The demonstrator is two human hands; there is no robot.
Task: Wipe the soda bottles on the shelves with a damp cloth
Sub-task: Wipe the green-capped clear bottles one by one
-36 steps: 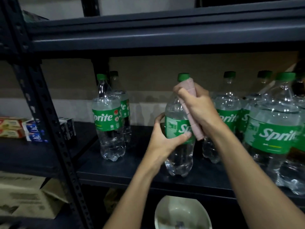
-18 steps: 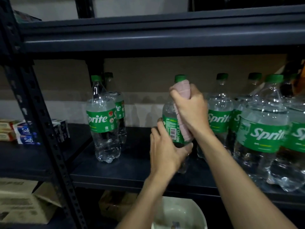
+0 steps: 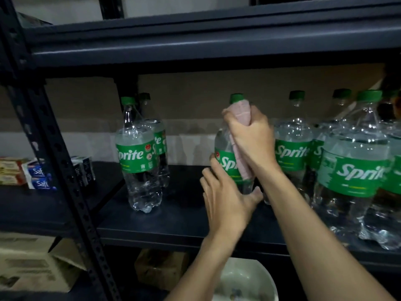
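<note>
left hand (image 3: pixel 225 200) cups lower Sprite bottle (image 3: pixel 224 148), fingers curled round, thumb spread | bottle mid-shelf (image 3: pixel 184 216) | right hand (image 3: pixel 251 137) clenches pink cloth (image 3: pixel 239 114) at its neck | risk: wet slip during a downstroke tips it into neighbour bottles (image 3: pixel 291 153), right

Dark metal shelving (image 3: pixel 195 46) against beige wall (image 3: pixel 217 92)

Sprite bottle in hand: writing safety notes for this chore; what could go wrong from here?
1. The held bottle is steadied low down by the left hand while the right hand presses the cloth near its neck; it might tip.
2. The right forearm passes close to crowded bottles by the shelf edge; a nudge could topple one.
</note>
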